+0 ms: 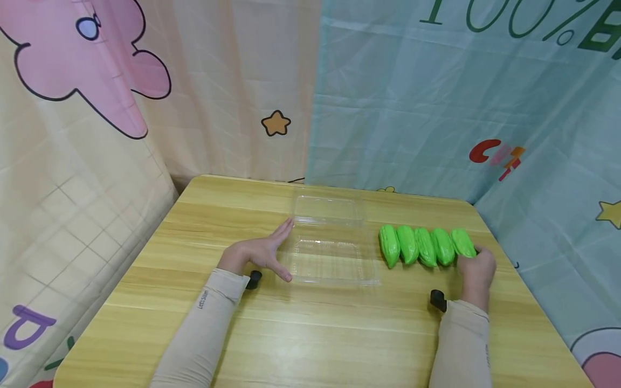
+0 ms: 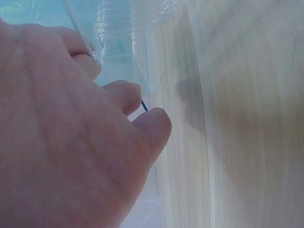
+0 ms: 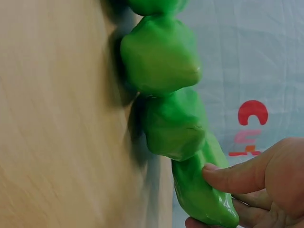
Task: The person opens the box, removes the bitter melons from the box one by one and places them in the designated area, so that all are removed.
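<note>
A clear plastic clamshell box (image 1: 335, 281) lies unfolded on the table, its lid (image 1: 327, 220) toward the back wall. At the box's left side is my left hand (image 1: 259, 252), thumb and fingers spread, fingertips right at the edge. Several glossy green, ridged, pointed fruits (image 1: 408, 245) stand in a row right of the box. My right hand (image 1: 477, 269) pinches the rightmost green fruit (image 1: 462, 241) by its near end. In the right wrist view, the thumb (image 3: 223, 176) presses on this fruit's side, and it leans against its neighbour (image 3: 173, 130).
The wooden table (image 1: 310, 334) reaches back to printed curtains (image 1: 388, 108) behind and on both sides. Black wrist camera mounts (image 1: 438, 300) stick out from both sleeves (image 1: 461, 345).
</note>
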`<state>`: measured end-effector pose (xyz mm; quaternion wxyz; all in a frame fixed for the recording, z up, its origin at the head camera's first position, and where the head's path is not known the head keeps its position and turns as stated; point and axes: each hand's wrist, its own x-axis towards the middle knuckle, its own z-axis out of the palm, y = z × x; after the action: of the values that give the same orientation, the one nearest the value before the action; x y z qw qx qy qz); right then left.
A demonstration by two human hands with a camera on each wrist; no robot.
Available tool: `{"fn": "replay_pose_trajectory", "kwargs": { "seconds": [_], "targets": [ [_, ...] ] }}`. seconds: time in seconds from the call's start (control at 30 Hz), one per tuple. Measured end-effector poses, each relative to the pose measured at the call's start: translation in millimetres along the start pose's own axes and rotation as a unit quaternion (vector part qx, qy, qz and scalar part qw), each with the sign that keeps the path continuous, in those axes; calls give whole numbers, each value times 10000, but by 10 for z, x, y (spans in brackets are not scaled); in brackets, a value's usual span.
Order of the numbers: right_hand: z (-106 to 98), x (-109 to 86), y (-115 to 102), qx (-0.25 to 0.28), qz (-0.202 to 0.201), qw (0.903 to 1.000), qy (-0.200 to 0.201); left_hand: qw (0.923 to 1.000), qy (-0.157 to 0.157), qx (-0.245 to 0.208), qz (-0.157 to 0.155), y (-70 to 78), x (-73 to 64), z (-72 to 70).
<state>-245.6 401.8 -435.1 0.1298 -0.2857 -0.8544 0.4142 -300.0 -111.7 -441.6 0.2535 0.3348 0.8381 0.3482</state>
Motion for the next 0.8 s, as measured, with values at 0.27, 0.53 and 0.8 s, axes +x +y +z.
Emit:
{"fn": "replay_pose_trajectory", "kwargs": {
  "seconds": [0.27, 0.53, 0.8],
  "targets": [
    [35, 36, 69, -60, 36, 9996, -257, 10000, 4, 29, 22, -10, -2, 0],
    [75, 87, 145, -47, 135, 9988, -477, 10000, 26, 39, 34, 0, -2, -4],
    [62, 83, 121, 238, 444, 9978, -423, 10000, 38, 44, 13, 2, -5, 9]
  ]
}}
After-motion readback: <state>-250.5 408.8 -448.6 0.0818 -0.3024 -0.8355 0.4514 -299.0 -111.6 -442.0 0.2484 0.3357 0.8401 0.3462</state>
